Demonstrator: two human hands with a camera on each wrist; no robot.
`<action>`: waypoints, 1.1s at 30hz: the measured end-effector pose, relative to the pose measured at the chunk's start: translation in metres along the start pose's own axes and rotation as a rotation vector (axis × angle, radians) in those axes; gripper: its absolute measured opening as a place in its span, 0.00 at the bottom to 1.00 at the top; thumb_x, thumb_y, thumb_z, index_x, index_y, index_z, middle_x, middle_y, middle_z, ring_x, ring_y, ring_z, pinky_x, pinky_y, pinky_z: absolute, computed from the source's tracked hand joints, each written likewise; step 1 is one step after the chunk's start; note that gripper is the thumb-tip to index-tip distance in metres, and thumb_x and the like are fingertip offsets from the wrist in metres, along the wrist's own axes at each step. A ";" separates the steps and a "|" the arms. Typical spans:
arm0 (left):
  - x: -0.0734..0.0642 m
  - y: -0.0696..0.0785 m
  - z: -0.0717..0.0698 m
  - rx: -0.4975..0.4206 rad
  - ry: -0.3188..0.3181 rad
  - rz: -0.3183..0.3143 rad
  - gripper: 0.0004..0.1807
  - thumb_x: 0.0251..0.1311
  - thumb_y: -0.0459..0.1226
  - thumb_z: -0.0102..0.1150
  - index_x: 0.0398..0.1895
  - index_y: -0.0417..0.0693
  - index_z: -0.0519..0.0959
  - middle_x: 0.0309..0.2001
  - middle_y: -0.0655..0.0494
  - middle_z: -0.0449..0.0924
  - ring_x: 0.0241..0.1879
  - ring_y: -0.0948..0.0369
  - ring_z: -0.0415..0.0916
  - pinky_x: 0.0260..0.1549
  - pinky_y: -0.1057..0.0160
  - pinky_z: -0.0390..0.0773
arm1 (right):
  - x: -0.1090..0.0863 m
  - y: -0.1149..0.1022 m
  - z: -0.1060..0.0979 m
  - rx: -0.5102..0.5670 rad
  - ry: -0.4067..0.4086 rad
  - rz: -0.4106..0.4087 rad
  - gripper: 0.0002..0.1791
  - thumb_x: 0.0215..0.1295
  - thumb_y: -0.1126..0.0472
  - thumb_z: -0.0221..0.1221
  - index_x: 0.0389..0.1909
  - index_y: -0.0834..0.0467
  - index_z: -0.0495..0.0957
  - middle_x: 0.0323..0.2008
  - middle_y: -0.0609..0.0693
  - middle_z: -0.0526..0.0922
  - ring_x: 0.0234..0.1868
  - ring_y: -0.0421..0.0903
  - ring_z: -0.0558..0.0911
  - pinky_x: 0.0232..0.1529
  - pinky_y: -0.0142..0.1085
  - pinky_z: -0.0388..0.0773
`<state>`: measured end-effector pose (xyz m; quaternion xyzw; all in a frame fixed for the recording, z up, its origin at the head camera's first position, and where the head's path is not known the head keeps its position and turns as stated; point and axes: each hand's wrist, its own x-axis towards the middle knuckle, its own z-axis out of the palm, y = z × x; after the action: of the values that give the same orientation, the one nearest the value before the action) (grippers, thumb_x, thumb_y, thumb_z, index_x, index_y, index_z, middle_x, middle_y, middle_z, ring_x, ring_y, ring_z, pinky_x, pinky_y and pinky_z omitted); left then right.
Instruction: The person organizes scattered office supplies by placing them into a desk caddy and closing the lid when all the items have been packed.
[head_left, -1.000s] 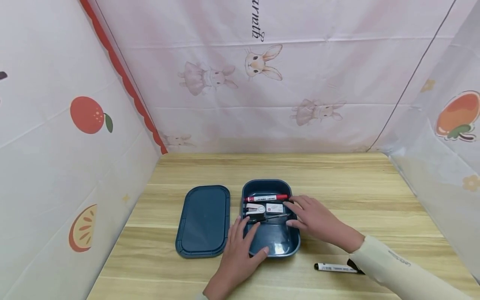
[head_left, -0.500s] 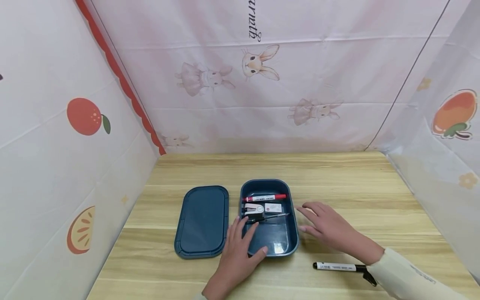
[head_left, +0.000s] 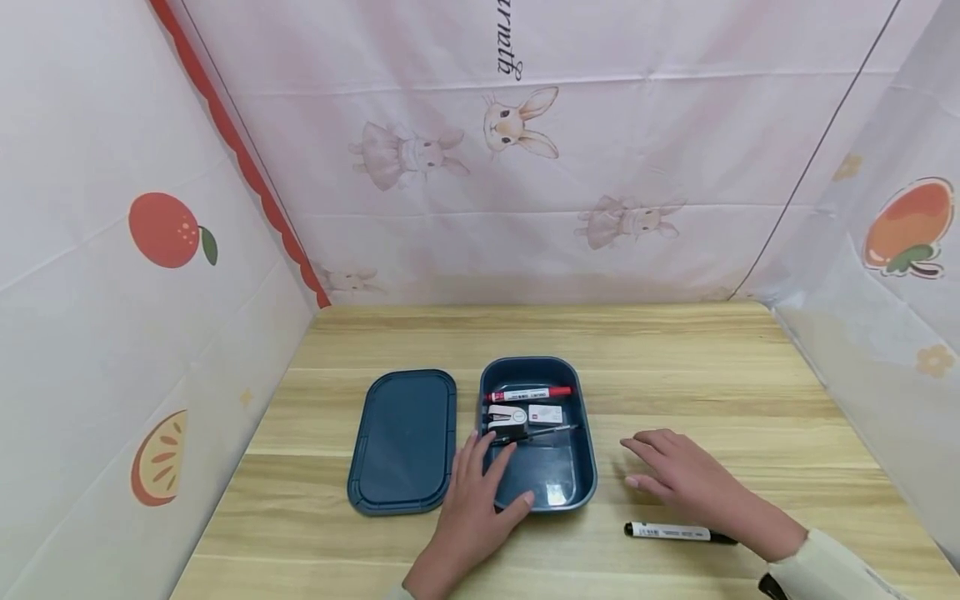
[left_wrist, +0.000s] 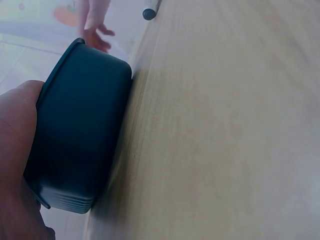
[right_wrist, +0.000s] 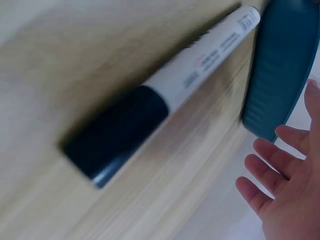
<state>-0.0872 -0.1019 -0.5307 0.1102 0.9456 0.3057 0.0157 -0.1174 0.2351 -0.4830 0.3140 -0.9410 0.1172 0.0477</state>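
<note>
A dark blue plastic box stands on the table. In it lie a red-and-white marker, a pale pink-and-black stapler, a small white box and a thin dark pen. My left hand rests at its near left corner, the spread fingers reaching over the rim; in the left wrist view the thumb touches the rim. My right hand, fingers loose and holding nothing, hovers right of the box. Below it lies a white marker with black ends, its cap partly behind my wrist.
A flat dark blue lid lies left of the box on the wood-grain table. Printed cloth walls enclose the table at the back and on both sides.
My right hand has drawn back from the box's right rim, moving right and nearer to me. The left hand has stayed at the box, and the things inside lie as before.
</note>
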 end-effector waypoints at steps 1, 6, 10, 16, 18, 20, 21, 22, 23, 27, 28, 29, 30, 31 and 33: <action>0.000 0.000 0.000 0.002 0.001 0.002 0.39 0.66 0.67 0.53 0.77 0.69 0.64 0.81 0.58 0.46 0.82 0.50 0.32 0.75 0.34 0.43 | -0.003 0.001 0.000 -0.006 0.002 0.003 0.28 0.72 0.45 0.61 0.64 0.60 0.78 0.57 0.54 0.81 0.59 0.53 0.79 0.58 0.53 0.77; 0.001 -0.001 0.001 0.002 -0.002 -0.002 0.39 0.65 0.67 0.53 0.77 0.68 0.65 0.81 0.58 0.46 0.82 0.50 0.32 0.75 0.33 0.43 | -0.014 0.005 -0.002 -0.024 0.003 0.017 0.27 0.71 0.44 0.62 0.61 0.58 0.80 0.54 0.51 0.82 0.55 0.51 0.80 0.56 0.51 0.78; 0.000 -0.002 0.001 0.007 -0.008 -0.011 0.39 0.65 0.68 0.52 0.77 0.69 0.64 0.81 0.58 0.46 0.82 0.50 0.32 0.75 0.34 0.43 | -0.021 0.007 0.000 -0.035 -0.005 0.025 0.26 0.71 0.44 0.62 0.60 0.58 0.80 0.53 0.50 0.83 0.53 0.50 0.81 0.54 0.50 0.79; 0.000 -0.001 0.001 0.001 -0.015 -0.006 0.40 0.65 0.68 0.53 0.78 0.68 0.64 0.81 0.58 0.46 0.82 0.49 0.32 0.75 0.33 0.43 | -0.032 0.010 0.002 -0.062 0.000 0.024 0.25 0.70 0.44 0.63 0.58 0.57 0.81 0.50 0.48 0.83 0.51 0.49 0.81 0.52 0.50 0.79; 0.000 -0.001 0.001 0.000 -0.019 -0.008 0.40 0.65 0.68 0.53 0.78 0.69 0.63 0.81 0.58 0.46 0.82 0.49 0.32 0.75 0.33 0.43 | -0.036 0.013 0.004 -0.070 0.013 0.017 0.25 0.69 0.43 0.64 0.56 0.57 0.82 0.49 0.46 0.83 0.50 0.48 0.81 0.51 0.49 0.79; 0.000 0.000 0.000 -0.004 -0.020 -0.014 0.40 0.65 0.68 0.52 0.78 0.70 0.63 0.81 0.59 0.46 0.82 0.50 0.32 0.75 0.34 0.43 | -0.040 0.015 0.005 -0.068 0.017 0.015 0.24 0.67 0.43 0.65 0.54 0.56 0.83 0.47 0.45 0.83 0.49 0.47 0.81 0.51 0.48 0.79; 0.000 0.000 0.000 -0.005 -0.019 -0.016 0.40 0.65 0.68 0.52 0.78 0.70 0.63 0.81 0.59 0.46 0.82 0.50 0.32 0.75 0.34 0.43 | -0.042 0.017 0.005 -0.068 0.017 0.014 0.24 0.66 0.42 0.65 0.53 0.56 0.83 0.46 0.44 0.83 0.48 0.46 0.81 0.50 0.48 0.80; 0.000 0.000 0.000 -0.005 -0.018 -0.017 0.40 0.65 0.68 0.52 0.78 0.70 0.63 0.81 0.59 0.46 0.82 0.50 0.32 0.75 0.34 0.43 | -0.045 0.019 0.006 -0.064 0.012 0.014 0.24 0.66 0.42 0.66 0.52 0.55 0.83 0.45 0.43 0.82 0.47 0.46 0.81 0.50 0.48 0.80; -0.001 0.000 -0.001 -0.006 -0.020 -0.021 0.40 0.65 0.68 0.52 0.78 0.70 0.63 0.81 0.59 0.45 0.82 0.51 0.31 0.75 0.34 0.42 | -0.047 0.020 0.006 -0.066 0.009 0.014 0.24 0.65 0.41 0.66 0.51 0.55 0.83 0.44 0.42 0.82 0.46 0.45 0.81 0.49 0.47 0.80; -0.001 0.000 -0.001 -0.006 -0.027 -0.028 0.40 0.65 0.69 0.51 0.78 0.70 0.63 0.82 0.60 0.45 0.82 0.51 0.30 0.75 0.35 0.41 | -0.056 0.026 0.006 -0.057 -0.012 0.013 0.25 0.63 0.39 0.66 0.49 0.54 0.83 0.42 0.39 0.82 0.43 0.44 0.80 0.45 0.46 0.80; -0.001 0.000 -0.001 -0.007 -0.029 -0.029 0.40 0.65 0.69 0.51 0.78 0.70 0.63 0.82 0.60 0.45 0.82 0.51 0.30 0.75 0.35 0.41 | -0.059 0.027 0.006 -0.055 -0.012 0.011 0.25 0.63 0.38 0.66 0.49 0.53 0.84 0.42 0.39 0.81 0.43 0.43 0.80 0.44 0.45 0.81; -0.001 -0.001 0.000 -0.007 -0.029 -0.026 0.40 0.65 0.69 0.51 0.78 0.70 0.63 0.82 0.59 0.45 0.82 0.51 0.31 0.75 0.34 0.41 | -0.061 0.028 0.006 -0.053 -0.016 0.009 0.26 0.63 0.37 0.65 0.49 0.53 0.83 0.42 0.38 0.81 0.42 0.42 0.80 0.43 0.44 0.81; -0.001 -0.001 0.000 -0.010 -0.028 -0.024 0.40 0.65 0.69 0.52 0.78 0.70 0.63 0.82 0.59 0.45 0.82 0.51 0.31 0.75 0.34 0.42 | -0.063 0.029 0.007 -0.047 -0.017 0.005 0.26 0.62 0.37 0.65 0.49 0.53 0.83 0.42 0.38 0.81 0.42 0.42 0.80 0.42 0.44 0.81; -0.001 -0.001 0.000 -0.012 -0.025 -0.021 0.40 0.65 0.69 0.52 0.78 0.69 0.63 0.82 0.59 0.46 0.82 0.50 0.31 0.75 0.34 0.42 | -0.064 0.030 0.007 -0.040 -0.019 0.004 0.26 0.62 0.36 0.65 0.49 0.53 0.83 0.42 0.38 0.81 0.42 0.41 0.80 0.41 0.43 0.80; -0.001 -0.001 0.000 -0.015 -0.020 -0.015 0.40 0.65 0.69 0.52 0.78 0.69 0.64 0.81 0.59 0.46 0.82 0.50 0.31 0.75 0.33 0.42 | -0.067 0.031 0.007 -0.035 -0.022 0.008 0.28 0.62 0.35 0.65 0.49 0.53 0.83 0.42 0.37 0.80 0.41 0.39 0.79 0.41 0.42 0.81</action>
<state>-0.0869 -0.1027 -0.5317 0.1062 0.9439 0.3113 0.0282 -0.0824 0.2963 -0.5068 0.3107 -0.9445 0.0977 0.0425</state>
